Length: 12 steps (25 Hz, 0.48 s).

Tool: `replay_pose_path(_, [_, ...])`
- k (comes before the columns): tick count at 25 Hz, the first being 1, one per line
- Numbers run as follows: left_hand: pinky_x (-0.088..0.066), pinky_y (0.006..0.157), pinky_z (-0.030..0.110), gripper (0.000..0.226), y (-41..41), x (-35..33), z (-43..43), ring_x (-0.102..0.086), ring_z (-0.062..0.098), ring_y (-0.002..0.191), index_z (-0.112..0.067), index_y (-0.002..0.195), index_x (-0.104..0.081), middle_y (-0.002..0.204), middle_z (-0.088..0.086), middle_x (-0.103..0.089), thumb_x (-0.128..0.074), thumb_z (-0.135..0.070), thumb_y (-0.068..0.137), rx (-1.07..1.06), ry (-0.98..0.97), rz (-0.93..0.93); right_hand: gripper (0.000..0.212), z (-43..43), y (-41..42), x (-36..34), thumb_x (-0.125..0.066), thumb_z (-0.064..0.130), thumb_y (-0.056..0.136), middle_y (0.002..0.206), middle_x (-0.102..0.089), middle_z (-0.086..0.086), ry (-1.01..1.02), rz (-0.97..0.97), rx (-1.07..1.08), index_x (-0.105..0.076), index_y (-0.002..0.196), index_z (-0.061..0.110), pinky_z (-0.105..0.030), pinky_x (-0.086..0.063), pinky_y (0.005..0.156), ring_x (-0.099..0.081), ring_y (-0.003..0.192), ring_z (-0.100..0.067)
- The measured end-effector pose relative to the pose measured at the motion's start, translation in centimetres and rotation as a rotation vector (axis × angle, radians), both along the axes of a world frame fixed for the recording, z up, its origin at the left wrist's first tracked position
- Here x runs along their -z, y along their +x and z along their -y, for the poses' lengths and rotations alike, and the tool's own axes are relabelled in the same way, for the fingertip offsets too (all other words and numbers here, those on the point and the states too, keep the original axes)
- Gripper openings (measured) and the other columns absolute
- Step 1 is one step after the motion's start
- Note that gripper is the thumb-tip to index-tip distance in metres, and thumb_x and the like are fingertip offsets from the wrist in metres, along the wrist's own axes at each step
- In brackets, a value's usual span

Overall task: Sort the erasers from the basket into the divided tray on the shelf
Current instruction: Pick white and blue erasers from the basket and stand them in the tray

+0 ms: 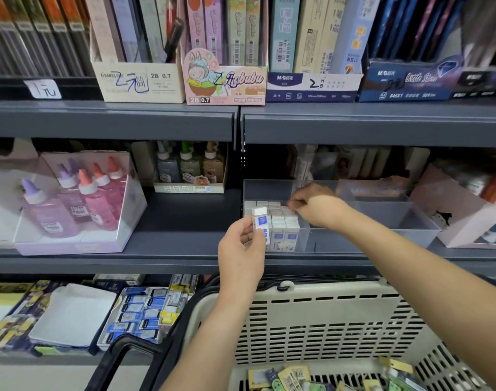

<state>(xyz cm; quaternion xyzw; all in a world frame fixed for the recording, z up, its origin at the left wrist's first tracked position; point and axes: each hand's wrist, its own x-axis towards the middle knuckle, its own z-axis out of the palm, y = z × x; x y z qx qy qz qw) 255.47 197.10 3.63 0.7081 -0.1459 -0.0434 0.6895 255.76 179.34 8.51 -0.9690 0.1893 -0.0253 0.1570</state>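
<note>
- The left hand (241, 249) is raised in front of the shelf edge. Its thumb and fingers are closed around the lower half of a white eraser (260, 221) with a blue label.
- That white eraser stands upright, and its bare white top pokes out above the fingertips. It is just in front of the near left corner of the divided tray (410, 238) and is not yet inside it.
- The right hand (317, 207) reaches from the right over the tray, palm down, with its fingers bent downward.
- Its fingertips (293, 204) sit on the tops of the standing erasers (283, 230) towards the back of the block. Whether they pinch one or only touch cannot be told.
- The standing erasers fill the tray's left compartment, directly below the right fingertips and just behind the left fingers. They are packed upright in tight rows, with the blue labels showing through the clear front wall.
- The tray's other compartments lie under and beyond the right wrist, further from the fingers.
- The basket (311, 320), cream with slotted walls, sits below both forearms, well beneath the fingers.
- Loose erasers (292, 376) in mixed wrappers lie on the basket's bottom, near the lower edge of the view.
- Off to the left of the left hand, on the same grey shelf (184, 246), a display box holds glue bottles (72, 198) with pink and purple caps.
- Above both hands, the upper shelf carries pencil-lead boxes (224, 83) with handwritten prices.
</note>
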Motion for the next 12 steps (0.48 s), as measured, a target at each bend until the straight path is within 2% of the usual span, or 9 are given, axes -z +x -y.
replay_pose_path(2, [-0.048,0.076,0.008,0.032,0.0,0.0,0.0,-0.061,0.006,0.096,-0.014,0.122,-0.059,0.109,-0.004,-0.064,-0.059,-0.012,0.090,0.003,0.011,-0.018,0.020,-0.1,-0.8,-0.7,-0.046,0.018,0.093,0.109,-0.066,-0.001,-0.037,0.041,-0.022,-0.066,0.092,0.021,-0.024,-0.045,0.081,-0.058,0.094,-0.019])
replay_pose_path(4, [-0.047,0.074,0.006,0.033,-0.2,0.0,0.1,-0.060,0.004,0.092,-0.015,0.123,-0.058,0.109,-0.003,-0.063,-0.058,-0.012,0.090,0.018,0.026,-0.011,0.019,-0.8,-2.0,-1.3,-0.051,0.025,0.092,0.099,-0.068,0.004,0.006,0.221,-0.031,-0.068,0.100,0.022,-0.024,-0.047,0.078,-0.061,0.089,-0.015])
replay_pose_path(5, [-0.047,0.074,0.007,0.033,-0.4,-0.1,0.1,-0.060,0.003,0.090,-0.015,0.122,-0.059,0.108,-0.002,-0.063,-0.058,-0.012,0.090,0.040,0.034,-0.001,0.017,-1.4,-2.7,-1.5,-0.055,0.028,0.090,0.090,-0.069,0.009,0.112,0.290,-0.064,-0.070,0.098,0.023,-0.022,-0.046,0.073,-0.061,0.081,-0.009])
replay_pose_path(7, [-0.047,0.073,0.007,0.029,-0.7,-0.3,0.2,-0.059,-0.003,0.082,-0.019,0.117,-0.062,0.103,-0.002,-0.063,-0.059,-0.011,0.089,0.103,0.036,0.032,0.010,-2.8,-3.9,-1.7,-0.060,0.030,0.087,0.074,-0.068,0.013,0.304,0.290,-0.182,-0.070,0.088,0.028,-0.021,-0.046,0.068,-0.059,0.068,-0.001])
replay_pose_path(10, [-0.044,0.073,0.005,0.025,-1.2,-0.5,0.1,-0.056,-0.010,0.079,-0.034,0.100,-0.060,0.100,-0.005,-0.060,-0.059,-0.011,0.089,0.094,0.030,0.106,0.010,-2.9,-4.7,-2.0,-0.065,0.027,0.085,0.068,-0.067,0.011,0.320,0.271,-0.233,-0.067,0.076,0.032,-0.027,-0.049,0.071,-0.058,0.064,-0.002])
replay_pose_path(12, [-0.043,0.074,0.005,0.028,-0.9,-0.5,-0.3,-0.053,-0.010,0.081,-0.038,0.094,-0.056,0.100,-0.004,-0.058,-0.056,-0.010,0.090,0.000,0.032,0.127,0.017,-1.5,-4.3,-2.7,-0.067,0.024,0.083,0.068,-0.066,0.012,0.336,0.398,-0.133,-0.064,0.070,0.034,-0.028,-0.049,0.071,-0.058,0.062,-0.004])
